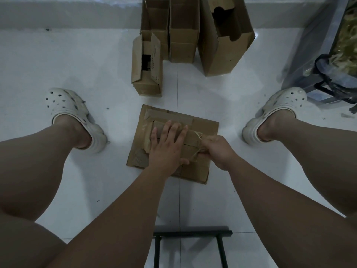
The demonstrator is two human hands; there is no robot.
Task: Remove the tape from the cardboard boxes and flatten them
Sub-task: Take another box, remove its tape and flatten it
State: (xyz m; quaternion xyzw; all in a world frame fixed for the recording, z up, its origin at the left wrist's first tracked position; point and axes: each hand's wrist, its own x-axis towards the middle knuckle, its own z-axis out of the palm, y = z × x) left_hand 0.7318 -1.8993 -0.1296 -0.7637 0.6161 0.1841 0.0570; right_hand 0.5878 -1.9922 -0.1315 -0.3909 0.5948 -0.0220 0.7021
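Note:
A small brown cardboard box [190, 150] lies on a stack of flattened cardboard [204, 126] on the white floor between my feet. My left hand [168, 146] presses flat on top of the box, fingers spread. My right hand [217, 149] is at the box's right end, fingers closed on a crumpled strip of brown tape [200, 137] pulled partly off the box. More tape [170, 115] crosses the flattened cardboard behind the hands.
Several upright cardboard boxes stand ahead: a small opened one [146, 66], two narrow ones [183, 29], a large one [224, 35]. My feet in white clogs [77, 117] [274, 113] flank the stack. A black stool frame [191, 240] is below, a plastic-covered rack [332, 60] at right.

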